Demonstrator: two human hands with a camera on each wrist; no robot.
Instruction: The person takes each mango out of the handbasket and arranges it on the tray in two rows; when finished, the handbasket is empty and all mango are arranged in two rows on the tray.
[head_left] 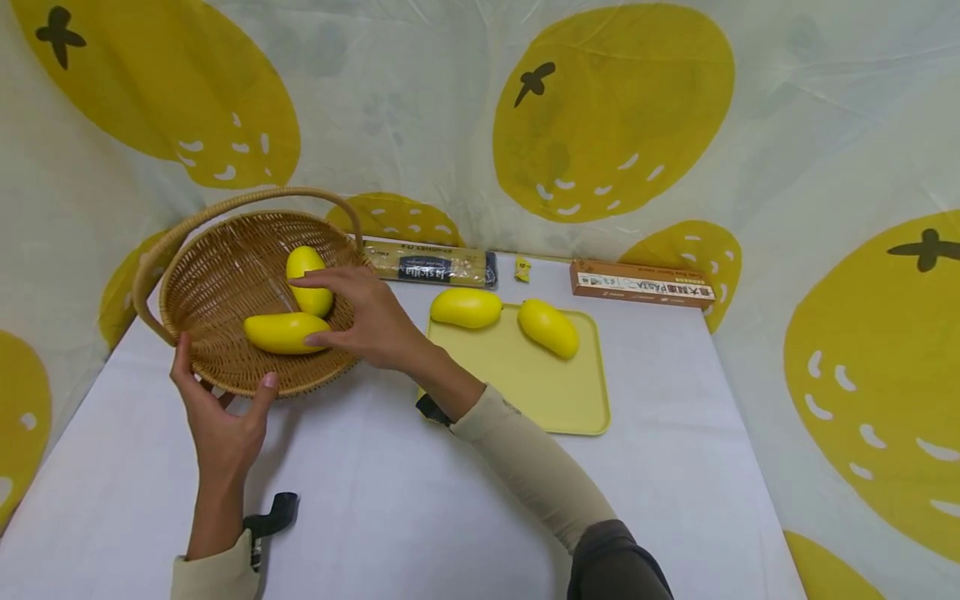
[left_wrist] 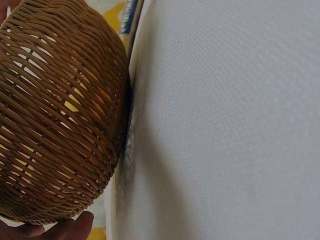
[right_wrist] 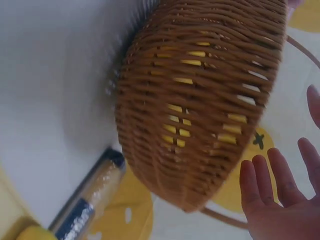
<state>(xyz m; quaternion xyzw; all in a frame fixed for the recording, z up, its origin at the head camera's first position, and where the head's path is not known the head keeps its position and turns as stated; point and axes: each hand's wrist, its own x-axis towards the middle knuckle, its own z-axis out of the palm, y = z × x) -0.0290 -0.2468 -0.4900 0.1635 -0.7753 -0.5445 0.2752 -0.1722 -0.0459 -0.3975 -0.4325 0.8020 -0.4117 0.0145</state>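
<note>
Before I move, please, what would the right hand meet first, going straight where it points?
The right hand would probably meet the basket at its left inner wall; with depth unclear, the thumb might brush the lower mango first.

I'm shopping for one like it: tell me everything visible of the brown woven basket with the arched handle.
The brown, round-mouthed basket looks woven from wicker, with gaps in its walls and an arched handle. It is at the left of the white cloth-covered table, mouth facing the head camera; its exact tilt is unclear. Two yellow mango-shaped fruits lie inside. The left hand grips its near rim; the right hand extends over its right edge.
</note>
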